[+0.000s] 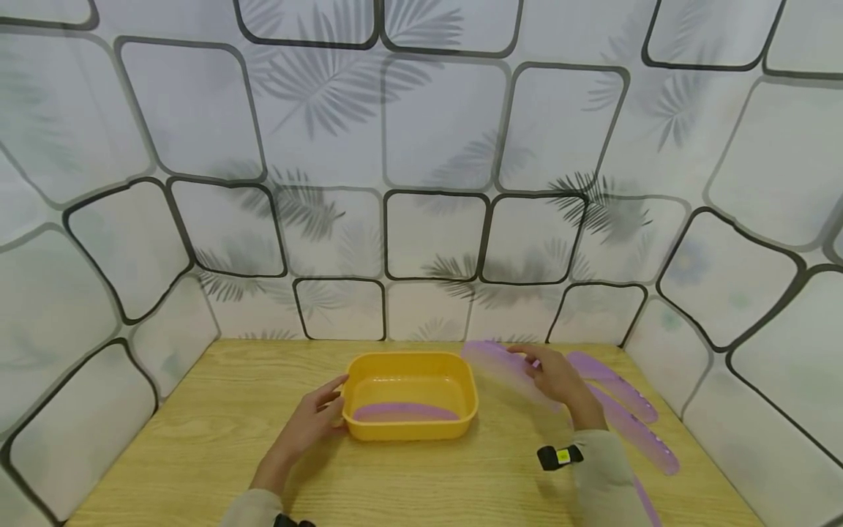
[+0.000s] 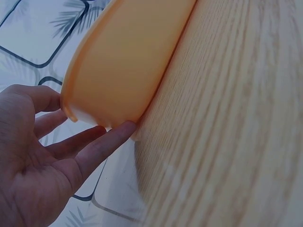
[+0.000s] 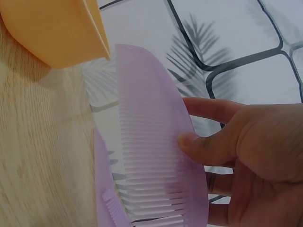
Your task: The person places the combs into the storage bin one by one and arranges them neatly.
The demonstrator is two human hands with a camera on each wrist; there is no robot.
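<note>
Head view: yellow tub, apparently steadied by left hand, fingers apart; purple comb, spine-pinched by right hand.

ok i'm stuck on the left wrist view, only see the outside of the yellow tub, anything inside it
Observer: Yes, one purple comb lies in the yellow tub, along its near wall.
Operator: anything else being held
Observer: The right hand holds a second purple comb between thumb and fingers.
Operator: any more lying about
Observer: Yes, more purple combs lie on the wooden table, to the right of the tub.
</note>
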